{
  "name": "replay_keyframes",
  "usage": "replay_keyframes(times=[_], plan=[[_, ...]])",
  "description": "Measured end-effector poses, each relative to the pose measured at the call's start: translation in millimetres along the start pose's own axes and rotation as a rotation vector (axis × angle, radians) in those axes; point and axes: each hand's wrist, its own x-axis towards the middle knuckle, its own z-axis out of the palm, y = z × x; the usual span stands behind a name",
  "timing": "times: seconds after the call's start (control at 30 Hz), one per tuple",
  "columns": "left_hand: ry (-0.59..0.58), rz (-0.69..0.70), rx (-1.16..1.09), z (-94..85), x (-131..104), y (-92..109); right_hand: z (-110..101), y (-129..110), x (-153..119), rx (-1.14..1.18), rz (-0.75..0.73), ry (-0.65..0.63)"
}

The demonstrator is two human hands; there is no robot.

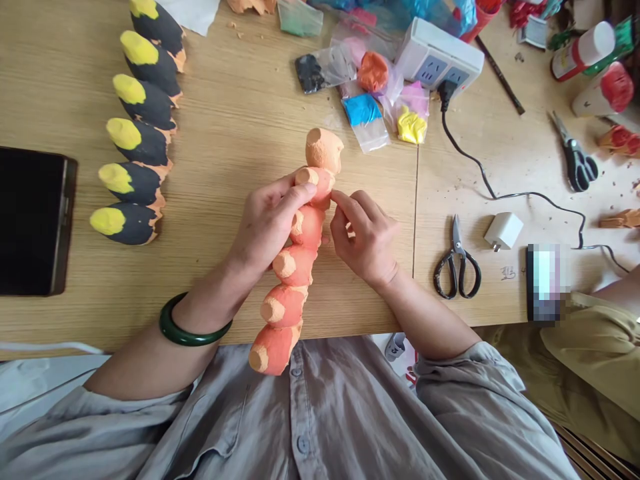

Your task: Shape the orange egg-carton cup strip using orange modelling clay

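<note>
A long row of joined, rounded lumps (293, 265) slants from over my shirt up across the table. Most lumps are coated in smooth orange-red clay, with pale, rough round ends left bare on the left side. The top lump is pale and uncoated. My left hand (267, 217) grips the row near its upper end, thumb on the second lump. At that lump's right edge, the index fingertip of my right hand (365, 233) touches the surface. The other right fingers are curled in, and whatever they may hold is hidden.
A similar row (145, 140) in black and yellow lies left, above a black tablet-like device (33, 220). Clay packets (363, 113), a power strip (440, 57) and its cable lie beyond. Scissors (457, 263), more scissors (575, 157) and a white charger (503, 231) are right, near another person's arm.
</note>
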Motion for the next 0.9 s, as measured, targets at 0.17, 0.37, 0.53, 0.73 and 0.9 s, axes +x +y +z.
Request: replay_keyframes(times=[0.17, 0.37, 0.53, 0.73, 0.9], plan=[[0.018, -0.097, -0.005, -1.6, 3.2, 4.2, 2.2, -2.7, 6.3, 0.311, 0.15, 0.009], [0.025, -0.191, 0.009, -0.3, 4.3, 12.7, -1.0, -6.1, 18.2, 0.948, 0.519, -0.141], [-0.039, -0.231, 0.001, -0.5, 4.5, 15.6, -2.4, -12.7, 24.2, 1.08, 0.586, -0.175], [-0.159, -0.147, 0.058, -5.6, 6.8, 9.2, -2.8, -12.5, 26.2, 1.071, 0.582, -0.199], [-0.174, -0.165, 0.065, -4.8, 7.6, 9.4, -5.0, -14.7, 25.2, 1.027, 0.543, -0.174]])
